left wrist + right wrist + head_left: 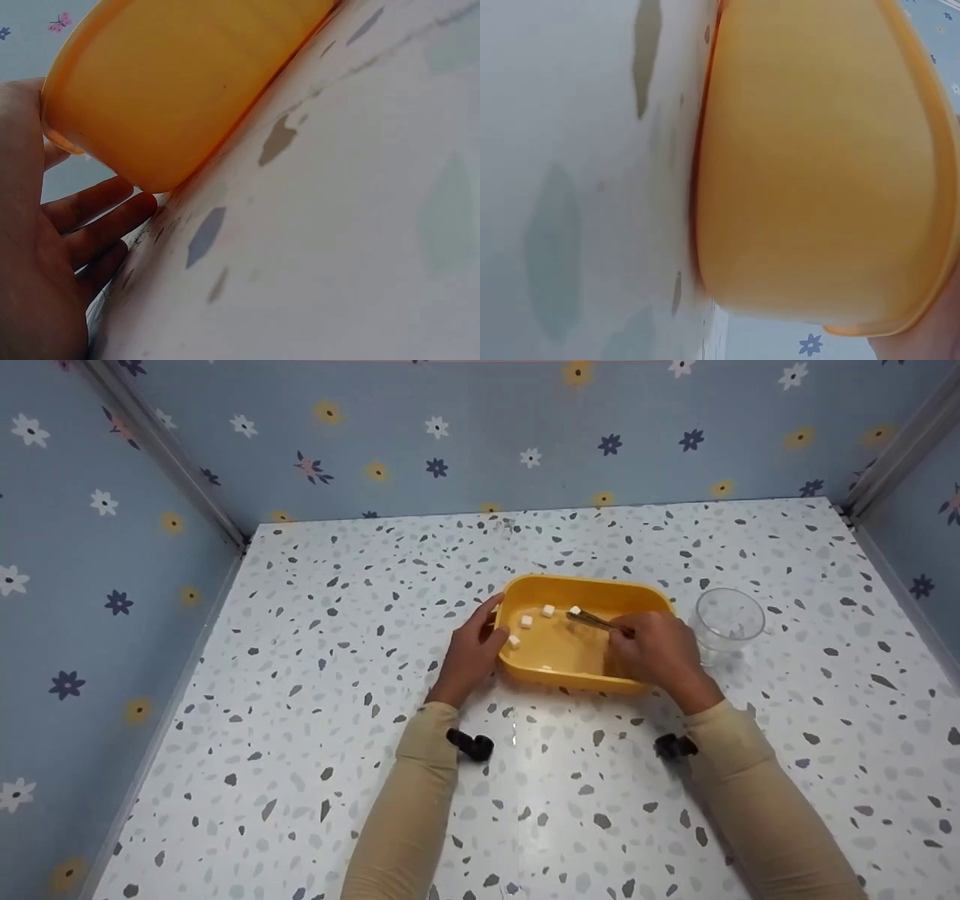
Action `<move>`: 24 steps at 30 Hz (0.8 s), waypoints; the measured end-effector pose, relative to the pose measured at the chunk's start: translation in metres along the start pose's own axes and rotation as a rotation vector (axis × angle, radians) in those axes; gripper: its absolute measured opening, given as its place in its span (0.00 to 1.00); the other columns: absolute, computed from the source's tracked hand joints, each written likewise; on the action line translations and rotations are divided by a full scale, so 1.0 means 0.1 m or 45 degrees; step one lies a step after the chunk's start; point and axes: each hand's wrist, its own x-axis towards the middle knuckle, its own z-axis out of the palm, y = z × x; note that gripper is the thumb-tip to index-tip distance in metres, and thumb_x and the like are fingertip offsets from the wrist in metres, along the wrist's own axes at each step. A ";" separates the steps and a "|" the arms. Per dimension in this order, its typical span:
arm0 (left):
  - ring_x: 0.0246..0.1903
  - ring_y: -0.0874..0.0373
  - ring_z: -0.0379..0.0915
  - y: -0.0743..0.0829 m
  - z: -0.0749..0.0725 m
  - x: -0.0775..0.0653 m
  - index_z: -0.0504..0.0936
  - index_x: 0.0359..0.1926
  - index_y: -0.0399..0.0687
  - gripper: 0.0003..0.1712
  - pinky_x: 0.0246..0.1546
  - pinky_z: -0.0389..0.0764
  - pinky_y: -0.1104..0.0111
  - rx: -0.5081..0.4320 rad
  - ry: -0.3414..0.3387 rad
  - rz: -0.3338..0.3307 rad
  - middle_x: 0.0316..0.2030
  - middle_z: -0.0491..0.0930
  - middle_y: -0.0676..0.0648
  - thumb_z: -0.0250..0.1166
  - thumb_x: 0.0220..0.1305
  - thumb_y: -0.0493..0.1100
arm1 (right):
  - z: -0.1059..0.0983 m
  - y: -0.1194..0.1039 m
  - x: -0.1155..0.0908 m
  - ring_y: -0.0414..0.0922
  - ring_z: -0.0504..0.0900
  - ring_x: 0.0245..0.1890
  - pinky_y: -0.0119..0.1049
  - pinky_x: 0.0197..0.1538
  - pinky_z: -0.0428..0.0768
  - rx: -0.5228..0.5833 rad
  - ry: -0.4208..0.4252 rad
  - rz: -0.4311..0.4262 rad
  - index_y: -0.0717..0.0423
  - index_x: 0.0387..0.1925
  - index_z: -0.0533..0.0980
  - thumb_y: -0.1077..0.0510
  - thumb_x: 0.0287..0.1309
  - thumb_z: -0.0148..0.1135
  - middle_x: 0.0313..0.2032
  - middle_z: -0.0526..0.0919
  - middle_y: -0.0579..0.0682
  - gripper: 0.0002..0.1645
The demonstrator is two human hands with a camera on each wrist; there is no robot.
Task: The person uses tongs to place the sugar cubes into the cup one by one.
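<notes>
A yellow plastic tub (570, 679) stands on the speckled table with several small white cubes (526, 622) inside, mostly toward its left end. At that end my left hand (472, 649) holds the tub, thumb over the rim and fingers along the outside wall. My right hand (660, 649) reaches over the tub's right part and grips slim metal tweezers (594, 620), tips pointing left. One white cube (575, 610) is at the tips; whether it is pinched I cannot tell. In the right wrist view the tub's wall (817, 165) hides most of that hand.
Just right of the tub and my right hand stands a clear glass cup (729, 619), with something small and pale visible in it. Flower-patterned panels (480, 435) close off the back and both sides of the table.
</notes>
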 end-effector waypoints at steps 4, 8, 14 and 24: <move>0.58 0.61 0.72 0.00 0.01 0.00 0.65 0.74 0.71 0.31 0.60 0.72 0.65 -0.003 -0.001 0.004 0.63 0.75 0.52 0.56 0.71 0.50 | -0.01 0.01 -0.01 0.47 0.72 0.18 0.39 0.19 0.66 0.037 0.006 -0.013 0.53 0.32 0.89 0.57 0.59 0.57 0.22 0.81 0.48 0.15; 0.58 0.60 0.73 -0.01 0.01 0.00 0.65 0.74 0.71 0.32 0.61 0.72 0.65 -0.002 -0.003 0.019 0.62 0.75 0.51 0.56 0.71 0.49 | -0.02 0.02 -0.01 0.46 0.73 0.18 0.39 0.20 0.66 0.066 0.000 -0.002 0.55 0.36 0.89 0.57 0.60 0.57 0.23 0.83 0.49 0.15; 0.56 0.60 0.73 -0.03 0.01 0.01 0.65 0.74 0.71 0.31 0.59 0.74 0.64 0.008 -0.005 0.018 0.61 0.76 0.52 0.56 0.71 0.49 | -0.03 0.03 0.00 0.47 0.72 0.19 0.39 0.21 0.66 0.089 0.005 -0.008 0.56 0.38 0.89 0.57 0.61 0.58 0.24 0.83 0.50 0.15; 0.58 0.60 0.72 -0.03 0.02 0.01 0.64 0.74 0.71 0.31 0.61 0.72 0.64 0.036 -0.001 0.005 0.63 0.75 0.51 0.56 0.72 0.50 | -0.05 0.03 -0.01 0.45 0.71 0.17 0.39 0.21 0.67 0.155 0.038 -0.013 0.58 0.35 0.88 0.57 0.62 0.58 0.21 0.81 0.49 0.14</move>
